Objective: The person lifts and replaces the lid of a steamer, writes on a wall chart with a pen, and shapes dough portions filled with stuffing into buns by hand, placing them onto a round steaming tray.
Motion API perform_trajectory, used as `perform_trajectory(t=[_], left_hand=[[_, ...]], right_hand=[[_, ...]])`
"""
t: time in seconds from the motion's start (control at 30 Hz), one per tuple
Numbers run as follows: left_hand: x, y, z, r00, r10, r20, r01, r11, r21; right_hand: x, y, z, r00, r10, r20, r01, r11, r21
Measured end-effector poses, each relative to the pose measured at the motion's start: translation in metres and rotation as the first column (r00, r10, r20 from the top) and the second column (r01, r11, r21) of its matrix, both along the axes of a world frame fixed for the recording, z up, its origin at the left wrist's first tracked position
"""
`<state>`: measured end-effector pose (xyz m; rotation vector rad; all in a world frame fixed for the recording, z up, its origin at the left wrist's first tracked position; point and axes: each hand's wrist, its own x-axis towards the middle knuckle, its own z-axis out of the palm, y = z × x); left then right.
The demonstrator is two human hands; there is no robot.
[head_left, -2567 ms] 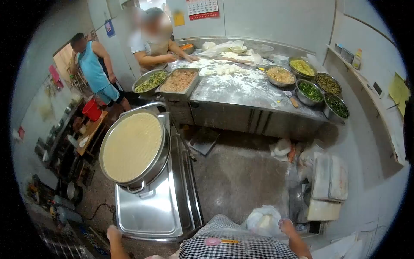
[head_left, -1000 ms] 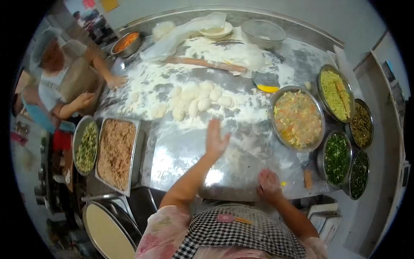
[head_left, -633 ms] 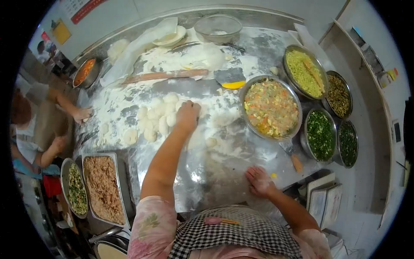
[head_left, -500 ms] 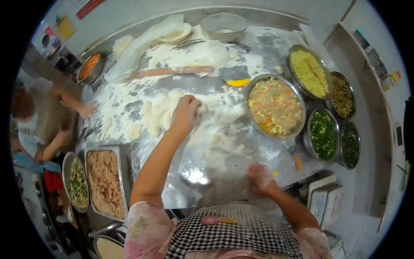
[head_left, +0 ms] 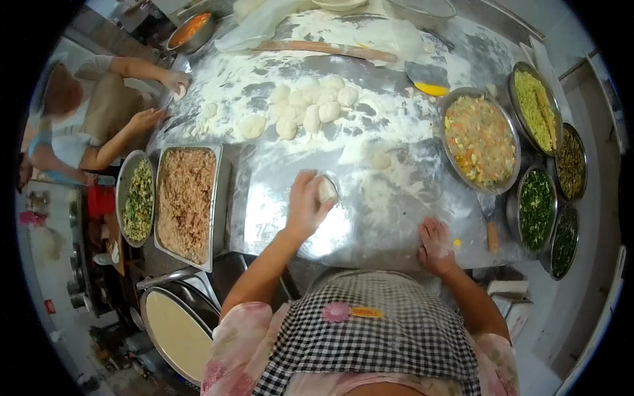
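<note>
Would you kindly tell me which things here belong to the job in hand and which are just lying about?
Likely part of the job:
- dough piece in the left hand
- dough pile on the floured table
- rolling pin, untouched at the back

Probably just lying about:
- yellow scrap beside the right hand
- red container, off the table
</note>
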<state>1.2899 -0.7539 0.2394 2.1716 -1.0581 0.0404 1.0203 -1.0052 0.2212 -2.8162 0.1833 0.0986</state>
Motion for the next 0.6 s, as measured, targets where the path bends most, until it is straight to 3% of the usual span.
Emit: perform_trajectory(t=[0.07, 0.17, 0.2, 0.3, 0.33, 0.43, 0.53, 0.6], left_hand=[[-0.003, -0.023, -0.018, 0.99, 0.009, 0.138, -0.026, 0.993, 0.118], [0.0, -0.033, -0.048, 0.991, -0.087, 0.102, 0.083, 0.995, 0.047], [-0.001, -0.03, -0.065, 0.991, -0.025, -0.129, 0.026, 1.0, 0.001], [-0.006, 0.002, -0.03, 0.947, -0.316, 0.056, 0.311, 0.946, 0.088], [-0.005, 0.013, -0.048, 0.955, -0.24, -0.174, 0.258, 0.962, 0.093], [-0.008, 0.015, 0.001, 0.927, -0.332, -0.175, 0.371, 0.884, 0.286], [-0.02, -0.006, -0.011, 0.964, -0.2, 0.177, 0.088, 0.864, 0.496], [-0.023, -0.018, -0.014, 0.975, -0.178, 0.133, 0.082, 0.845, 0.528]], right_hand=[[-0.003, -0.001, -0.006, 1.0, 0.016, 0.014, -0.015, 0.999, -0.038], [0.0, -0.002, -0.003, 1.0, 0.012, -0.019, -0.013, 0.998, -0.056], [0.001, -0.001, -0.001, 0.999, 0.008, -0.044, -0.01, 0.999, -0.049], [-0.003, 0.0, -0.007, 1.0, 0.011, 0.021, -0.009, 0.998, -0.067], [-0.004, -0.001, -0.008, 0.999, 0.015, 0.029, -0.013, 0.998, -0.063], [-0.009, 0.0, -0.006, 1.0, 0.009, 0.015, -0.008, 0.999, -0.048], [-0.003, 0.0, 0.0, 1.0, 0.001, -0.018, -0.002, 0.999, -0.049], [-0.003, -0.001, -0.005, 1.0, 0.008, -0.011, -0.008, 0.999, -0.044]])
